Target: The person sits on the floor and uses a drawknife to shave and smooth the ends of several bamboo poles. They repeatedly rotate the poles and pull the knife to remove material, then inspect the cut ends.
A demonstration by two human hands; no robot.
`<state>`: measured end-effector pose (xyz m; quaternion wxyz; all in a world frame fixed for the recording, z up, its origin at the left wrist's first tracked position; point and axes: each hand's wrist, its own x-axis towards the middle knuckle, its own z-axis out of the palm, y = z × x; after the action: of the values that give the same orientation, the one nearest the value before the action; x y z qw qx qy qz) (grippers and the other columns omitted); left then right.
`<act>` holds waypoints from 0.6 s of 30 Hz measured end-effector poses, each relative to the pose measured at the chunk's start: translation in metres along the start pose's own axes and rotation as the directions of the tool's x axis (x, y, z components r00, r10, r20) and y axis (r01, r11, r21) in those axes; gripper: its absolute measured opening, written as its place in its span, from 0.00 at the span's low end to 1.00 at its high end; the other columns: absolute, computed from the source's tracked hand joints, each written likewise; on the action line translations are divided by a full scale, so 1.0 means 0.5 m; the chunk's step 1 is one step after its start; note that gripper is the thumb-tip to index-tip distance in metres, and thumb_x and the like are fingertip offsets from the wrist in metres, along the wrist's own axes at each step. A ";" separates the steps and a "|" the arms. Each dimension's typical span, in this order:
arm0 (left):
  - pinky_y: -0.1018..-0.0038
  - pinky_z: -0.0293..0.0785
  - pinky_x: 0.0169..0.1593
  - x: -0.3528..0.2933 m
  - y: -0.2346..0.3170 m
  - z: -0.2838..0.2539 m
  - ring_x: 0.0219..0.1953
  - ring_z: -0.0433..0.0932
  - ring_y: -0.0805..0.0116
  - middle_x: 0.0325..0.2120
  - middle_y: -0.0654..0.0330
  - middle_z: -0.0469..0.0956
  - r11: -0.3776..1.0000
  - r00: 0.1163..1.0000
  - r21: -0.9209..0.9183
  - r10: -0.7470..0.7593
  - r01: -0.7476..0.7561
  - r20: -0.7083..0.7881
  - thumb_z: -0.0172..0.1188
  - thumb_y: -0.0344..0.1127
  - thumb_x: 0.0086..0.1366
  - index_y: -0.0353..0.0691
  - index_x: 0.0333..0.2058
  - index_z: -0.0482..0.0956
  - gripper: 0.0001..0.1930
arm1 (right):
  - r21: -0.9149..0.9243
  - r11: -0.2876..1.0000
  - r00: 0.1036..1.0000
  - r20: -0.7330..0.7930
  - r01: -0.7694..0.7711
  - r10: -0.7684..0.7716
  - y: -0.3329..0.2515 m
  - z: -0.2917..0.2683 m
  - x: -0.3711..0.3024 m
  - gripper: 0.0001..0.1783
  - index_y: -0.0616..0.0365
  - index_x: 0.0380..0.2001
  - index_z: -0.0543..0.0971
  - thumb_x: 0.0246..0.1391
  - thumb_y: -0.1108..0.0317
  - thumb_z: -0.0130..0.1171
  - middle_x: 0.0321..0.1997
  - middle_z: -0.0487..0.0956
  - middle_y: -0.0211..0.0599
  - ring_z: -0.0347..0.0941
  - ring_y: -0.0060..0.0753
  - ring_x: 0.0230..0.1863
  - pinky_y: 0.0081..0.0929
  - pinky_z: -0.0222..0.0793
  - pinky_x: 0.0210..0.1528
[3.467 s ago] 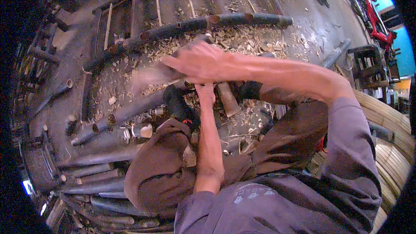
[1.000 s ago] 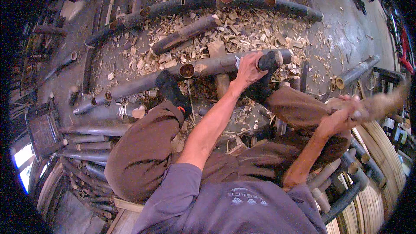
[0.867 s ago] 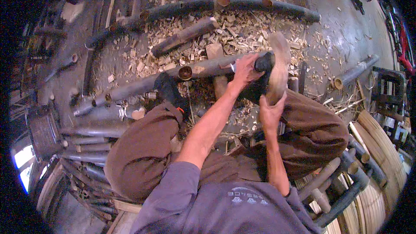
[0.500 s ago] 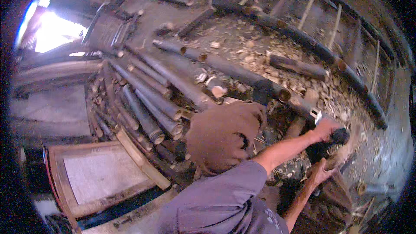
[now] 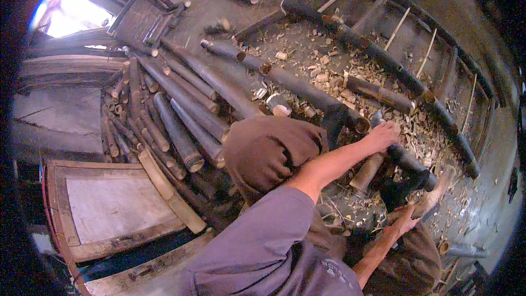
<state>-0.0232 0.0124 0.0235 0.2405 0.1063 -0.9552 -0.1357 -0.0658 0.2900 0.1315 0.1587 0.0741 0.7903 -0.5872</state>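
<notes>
My left hand (image 5: 385,136) wraps over a dark bamboo pole (image 5: 406,159) lying slantwise between my feet; its fingertips are partly hidden on the far side. My right hand (image 5: 404,220), lower and nearer, grips a thick wooden club (image 5: 435,193) by its narrow end, its light-brown head beside the pole's near end. A shorter brown bamboo piece (image 5: 366,174) sits beneath the pole. Black footwear (image 5: 404,187) shows against the pole, and my brown-clad left knee (image 5: 271,151) rises at the middle.
Pale wood chips (image 5: 329,71) cover the ground ahead. A long bamboo pole (image 5: 307,92) with cut openings lies across them, with a ladder-like dark frame (image 5: 378,52) beyond. Left are stacked bamboo lengths (image 5: 181,137) and a wood-framed panel (image 5: 109,208). A short log (image 5: 378,92) rests among the chips.
My left hand has moved up and left along the pole, away from its near end. A pale piece seen beside that hand no longer shows. My right hand still holds the club.
</notes>
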 end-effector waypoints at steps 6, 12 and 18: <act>0.63 0.66 0.50 -0.076 -0.057 0.042 0.44 0.75 0.60 0.33 0.60 0.79 0.968 0.938 0.246 -0.122 0.041 0.325 0.64 0.33 0.45 0.49 0.29 0.81 0.10 | 0.126 0.989 0.992 -0.091 -0.079 0.090 -0.052 0.039 -0.072 0.39 0.59 0.61 0.57 0.46 0.65 0.61 0.41 0.75 0.42 0.73 0.34 0.30 0.33 0.71 0.31; 0.61 0.72 0.34 -0.045 -0.093 0.070 0.28 0.79 0.60 0.23 0.58 0.79 0.996 0.891 0.082 -0.014 -0.026 0.454 0.58 0.32 0.51 0.40 0.32 0.78 0.09 | -0.012 1.000 0.990 -0.142 0.024 -0.026 -0.038 0.044 -0.052 0.42 0.63 0.61 0.55 0.46 0.65 0.62 0.41 0.75 0.44 0.73 0.34 0.31 0.33 0.71 0.31; 0.60 0.74 0.33 -0.018 -0.083 0.048 0.29 0.80 0.58 0.23 0.57 0.79 0.999 0.855 0.010 -0.051 0.054 0.516 0.60 0.32 0.49 0.42 0.33 0.77 0.10 | -0.052 0.998 0.990 -0.137 0.023 -0.030 -0.052 0.047 -0.060 0.43 0.68 0.60 0.55 0.44 0.63 0.63 0.38 0.76 0.46 0.73 0.34 0.29 0.32 0.70 0.30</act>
<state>-0.0214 -0.0192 -0.0137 -0.0276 0.0913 -0.9811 -0.1682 -0.0416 0.2618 0.1589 0.0976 0.0999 0.8147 -0.5628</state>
